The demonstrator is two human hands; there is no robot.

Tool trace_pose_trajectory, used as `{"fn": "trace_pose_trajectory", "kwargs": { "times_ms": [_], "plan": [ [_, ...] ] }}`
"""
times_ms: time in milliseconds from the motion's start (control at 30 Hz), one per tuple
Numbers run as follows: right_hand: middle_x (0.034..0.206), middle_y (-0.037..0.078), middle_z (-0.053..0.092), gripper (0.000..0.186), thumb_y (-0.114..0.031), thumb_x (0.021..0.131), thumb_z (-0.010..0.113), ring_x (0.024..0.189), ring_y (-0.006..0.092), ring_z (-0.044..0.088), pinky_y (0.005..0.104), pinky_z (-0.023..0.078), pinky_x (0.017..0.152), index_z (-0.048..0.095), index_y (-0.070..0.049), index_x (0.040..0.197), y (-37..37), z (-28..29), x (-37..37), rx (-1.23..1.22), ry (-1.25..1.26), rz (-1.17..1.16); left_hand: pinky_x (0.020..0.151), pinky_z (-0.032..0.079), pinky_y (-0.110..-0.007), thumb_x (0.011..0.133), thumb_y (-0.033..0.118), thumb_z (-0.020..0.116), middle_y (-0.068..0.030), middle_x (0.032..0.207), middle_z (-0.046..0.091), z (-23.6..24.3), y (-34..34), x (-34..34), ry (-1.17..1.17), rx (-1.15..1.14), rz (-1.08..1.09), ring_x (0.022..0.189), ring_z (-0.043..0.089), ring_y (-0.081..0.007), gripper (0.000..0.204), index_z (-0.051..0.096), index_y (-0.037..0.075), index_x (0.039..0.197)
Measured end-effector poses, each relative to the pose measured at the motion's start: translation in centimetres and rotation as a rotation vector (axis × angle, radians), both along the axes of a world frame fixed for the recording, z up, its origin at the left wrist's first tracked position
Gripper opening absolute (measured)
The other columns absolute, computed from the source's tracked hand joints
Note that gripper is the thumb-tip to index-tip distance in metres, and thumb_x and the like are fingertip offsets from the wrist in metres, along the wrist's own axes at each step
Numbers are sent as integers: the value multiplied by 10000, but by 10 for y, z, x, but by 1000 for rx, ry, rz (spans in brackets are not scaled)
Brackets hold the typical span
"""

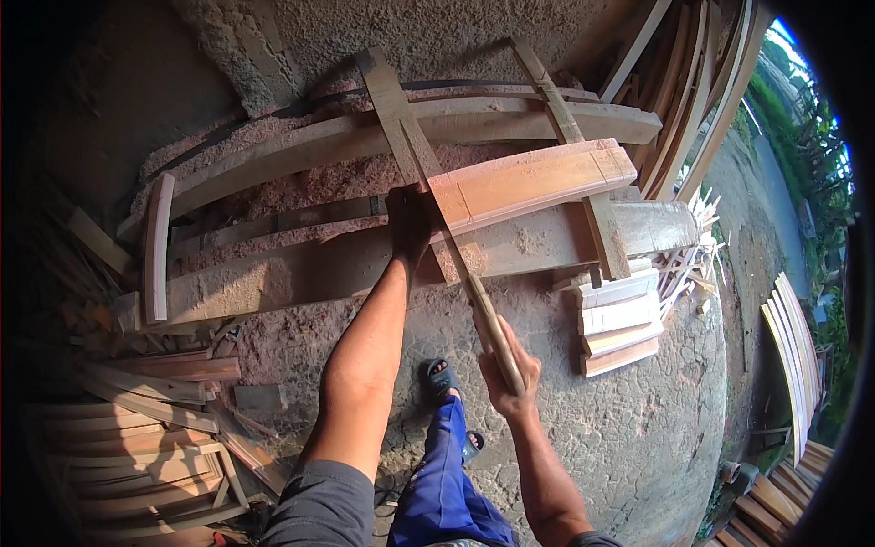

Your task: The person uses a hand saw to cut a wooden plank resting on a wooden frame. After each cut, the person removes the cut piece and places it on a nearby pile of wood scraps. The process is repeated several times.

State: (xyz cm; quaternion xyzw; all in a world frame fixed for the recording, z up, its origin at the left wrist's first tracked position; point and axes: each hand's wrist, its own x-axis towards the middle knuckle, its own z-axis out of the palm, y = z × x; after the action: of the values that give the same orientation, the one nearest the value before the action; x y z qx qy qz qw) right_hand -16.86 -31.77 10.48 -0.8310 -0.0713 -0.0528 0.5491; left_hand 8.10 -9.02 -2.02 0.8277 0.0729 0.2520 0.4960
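My right hand is wrapped round the long wooden handle of a handsaw. The saw's thin blade, seen nearly edge-on, runs up and away along the left end of a thick, light wooden board. Dark pencil lines cross this board near both ends, and sawdust lies on its upper edge. In deep shadow, my left hand grips the board's left end, close beside the blade; its fingers are partly hidden. Beneath the board are two cross slats laid over heavy beams.
A long near beam and a curved far beam hold up the slats, with sawdust between them. Short cut pieces are stacked on the cracked floor at right. More timber lies at lower left, and tall boards lean at upper right.
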Motion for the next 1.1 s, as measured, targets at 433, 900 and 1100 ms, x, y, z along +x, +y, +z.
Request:
{"fn": "trace_pose_trajectory", "kwargs": {
  "times_ms": [433, 900, 1100],
  "plan": [
    [952, 205, 725, 571, -90, 830, 742, 796, 246, 746, 314, 555, 696, 574, 21, 1365, -26, -13, -46, -103, -111, -46, 966, 419, -398, 1059, 227, 407, -200, 1151, 533, -29, -12, 10, -8, -65, -28, 1089, 538, -289, 289, 526, -21, 1147],
    [717, 5, 612, 660, -310, 936, 741, 591, 74, 555, 246, 463, 550, 508, 123, 1376, -118, 81, -92, 30, -252, -581, 936, 461, -478, 1046, 342, 508, -251, 1204, 534, 21, 54, -2, -30, 421, -41, 1091, 549, -404, 322, 491, 50, 1179],
    [1093, 106, 690, 586, -164, 899, 673, 664, 62, 560, 251, 463, 584, 516, 72, 1411, -207, 89, -102, -161, -42, -897, 1221, 53, -610, 715, 724, 746, -282, 1608, 196, 126, -44, 0, 497, 855, -569, 1505, 113, -464, 1155, 177, 258, 1605]
  ]
}}
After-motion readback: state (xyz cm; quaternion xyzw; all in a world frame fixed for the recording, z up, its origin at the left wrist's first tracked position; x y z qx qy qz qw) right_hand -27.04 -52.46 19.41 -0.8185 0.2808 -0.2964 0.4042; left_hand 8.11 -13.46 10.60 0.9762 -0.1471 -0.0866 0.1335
